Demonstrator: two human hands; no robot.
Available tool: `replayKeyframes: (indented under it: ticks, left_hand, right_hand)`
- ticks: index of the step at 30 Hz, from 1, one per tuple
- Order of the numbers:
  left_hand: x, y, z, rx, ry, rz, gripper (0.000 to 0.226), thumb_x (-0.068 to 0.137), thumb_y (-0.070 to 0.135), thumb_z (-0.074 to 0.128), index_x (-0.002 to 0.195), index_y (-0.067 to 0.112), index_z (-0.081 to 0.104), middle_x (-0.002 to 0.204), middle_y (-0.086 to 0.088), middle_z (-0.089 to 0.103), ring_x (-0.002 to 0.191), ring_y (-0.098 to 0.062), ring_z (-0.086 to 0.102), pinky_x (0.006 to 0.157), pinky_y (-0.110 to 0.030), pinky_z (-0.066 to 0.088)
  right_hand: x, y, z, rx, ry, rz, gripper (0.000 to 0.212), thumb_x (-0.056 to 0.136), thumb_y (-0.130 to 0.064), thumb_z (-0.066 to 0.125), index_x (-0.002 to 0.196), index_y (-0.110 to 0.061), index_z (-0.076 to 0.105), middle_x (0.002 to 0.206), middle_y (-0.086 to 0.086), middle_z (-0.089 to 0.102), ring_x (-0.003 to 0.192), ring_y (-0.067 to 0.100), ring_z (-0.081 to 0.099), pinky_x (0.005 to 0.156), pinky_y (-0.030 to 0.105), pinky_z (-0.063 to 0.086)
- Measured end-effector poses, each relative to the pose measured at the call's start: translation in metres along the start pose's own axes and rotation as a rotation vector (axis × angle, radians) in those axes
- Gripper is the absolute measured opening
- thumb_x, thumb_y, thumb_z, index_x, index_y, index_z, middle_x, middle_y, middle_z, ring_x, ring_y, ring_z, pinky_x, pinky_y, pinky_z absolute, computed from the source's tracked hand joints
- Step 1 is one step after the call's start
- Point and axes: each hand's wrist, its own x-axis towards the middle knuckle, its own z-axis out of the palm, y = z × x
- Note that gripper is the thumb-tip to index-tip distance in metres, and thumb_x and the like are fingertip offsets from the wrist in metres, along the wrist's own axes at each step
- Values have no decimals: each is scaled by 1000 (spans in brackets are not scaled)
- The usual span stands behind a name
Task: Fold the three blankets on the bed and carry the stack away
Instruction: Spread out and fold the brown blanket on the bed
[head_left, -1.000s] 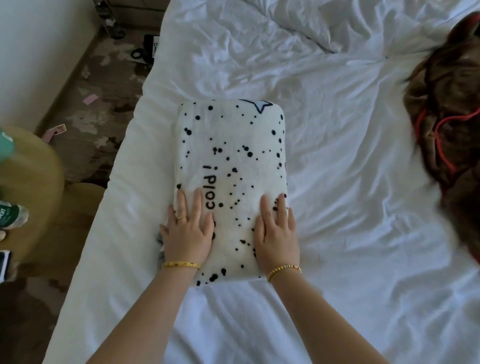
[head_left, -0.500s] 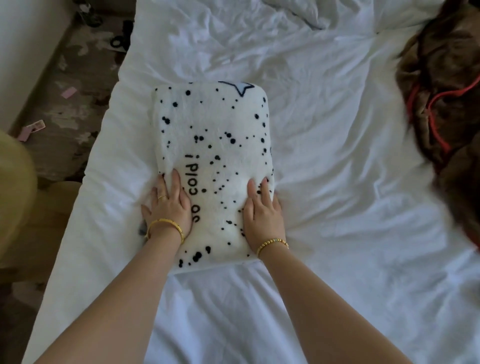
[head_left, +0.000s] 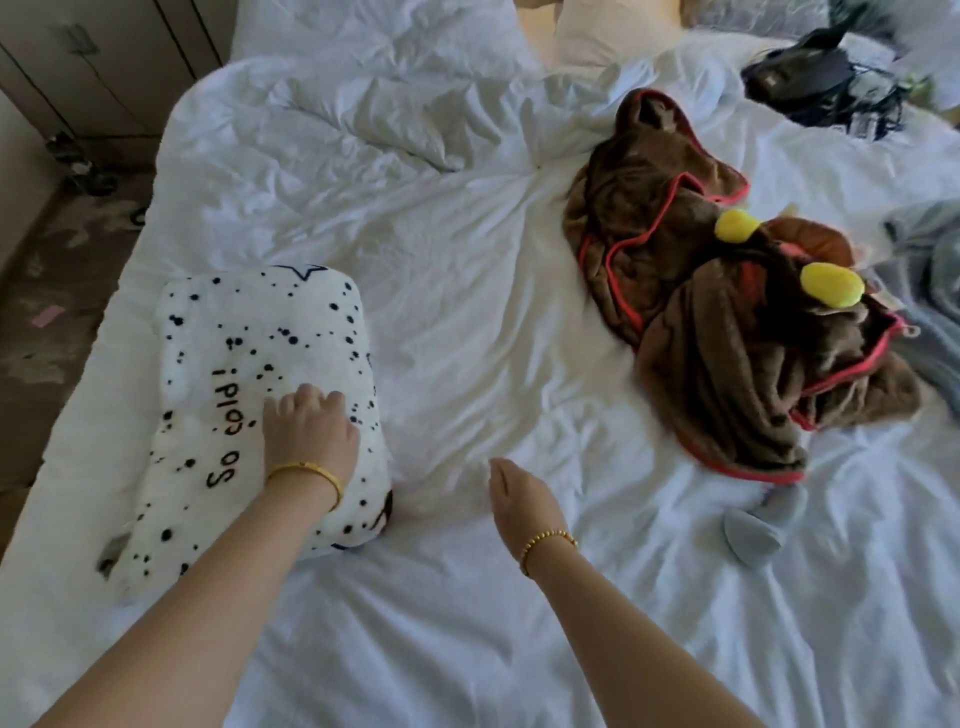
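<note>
A wide bed (head_left: 467, 312) under a rumpled white sheet fills nearly the whole view, with a strip of patterned floor (head_left: 57, 291) and a cupboard (head_left: 104, 67) beyond its left edge.

Well beyond the right hand's fingertips, up and to the right, lies the brown blanket (head_left: 727, 332), a loose heap edged in red with two yellow plush knobs on it, not yet folded. Farther right again, at the frame's edge, a grey-blue blanket (head_left: 930, 291) is bunched up (only part of it shows), and a small grey piece of fabric (head_left: 753, 530) lies near the brown heap's lower edge; whether it belongs to either blanket cannot be told. A dark tangle of cables and gear (head_left: 821, 83) sits at the far corner.

Directly under the left hand's fingers is the white spotted blanket (head_left: 249, 364), already folded into a thick rectangle near the bed's left side, probably set there to start the stack.

The left hand (head_left: 309, 436) rests palm-down on that fold, fingers slightly bent and pressing the pile, gripping nothing; this looks like a last flattening so the fold stays put. The right hand (head_left: 519, 499) hovers above bare sheet just right of the fold, fingers straight and together, empty, aimed toward the brown heap, likely the next to be taken.
</note>
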Motion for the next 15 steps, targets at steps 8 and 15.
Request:
replayKeyframes:
  ticks: [8, 15]
  left_hand:
    - [-52, 212, -14, -395, -56, 171, 40, 93, 18, 40, 133, 16, 43, 137, -7, 42, 119, -28, 46, 101, -34, 33]
    - [-63, 374, -21, -677, -411, 71, 61, 93, 22, 45, 148, 22, 18, 142, -14, 37, 126, -31, 43, 103, -38, 38]
  right_hand:
    - [3, 128, -138, -115, 267, -48, 42, 96, -11, 33, 137, -12, 42, 135, 6, 47, 122, 23, 41, 98, 32, 37]
    - [13, 245, -231, -342, 203, -74, 52, 93, -11, 38, 144, -17, 28, 150, 0, 26, 136, 23, 26, 109, 33, 30]
